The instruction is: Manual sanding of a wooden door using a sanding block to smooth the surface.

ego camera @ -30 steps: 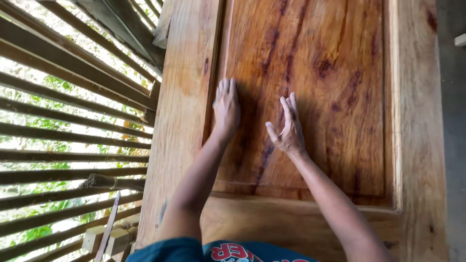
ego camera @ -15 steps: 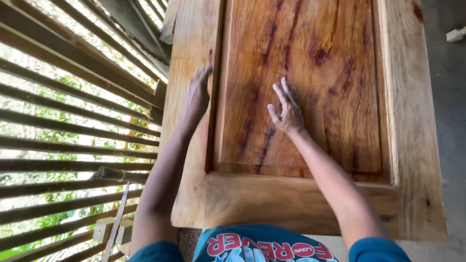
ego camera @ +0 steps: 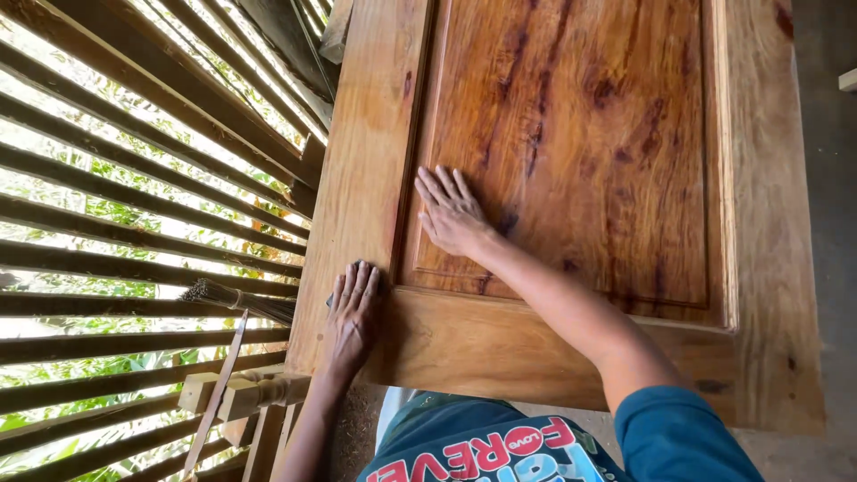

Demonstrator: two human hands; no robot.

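Note:
A large wooden door (ego camera: pixel 777 223) lies flat before me, with a reddish raised panel (ego camera: pixel 589 134) set in a paler frame. My left hand (ego camera: pixel 353 312) presses flat on the frame's left stile near the panel's lower left corner. A small dark sheet (ego camera: pixel 331 300) peeks out from under its fingers. My right hand (ego camera: pixel 451 214) rests palm down on the lower left part of the panel, fingers spread and holding nothing. The two hands are about a hand's length apart.
A slatted wooden wall (ego camera: pixel 134 223) with greenery behind it runs along the left. A bundle of thin sticks (ego camera: pixel 237 299) pokes through the slats, and a turned wooden piece (ego camera: pixel 259 388) lies below the door's corner. Grey floor (ego camera: pixel 830 178) shows on the right.
My left hand has slid back along the left stile towards me, down to the lower corner. My right hand has moved left across the panel. The view has shifted slightly.

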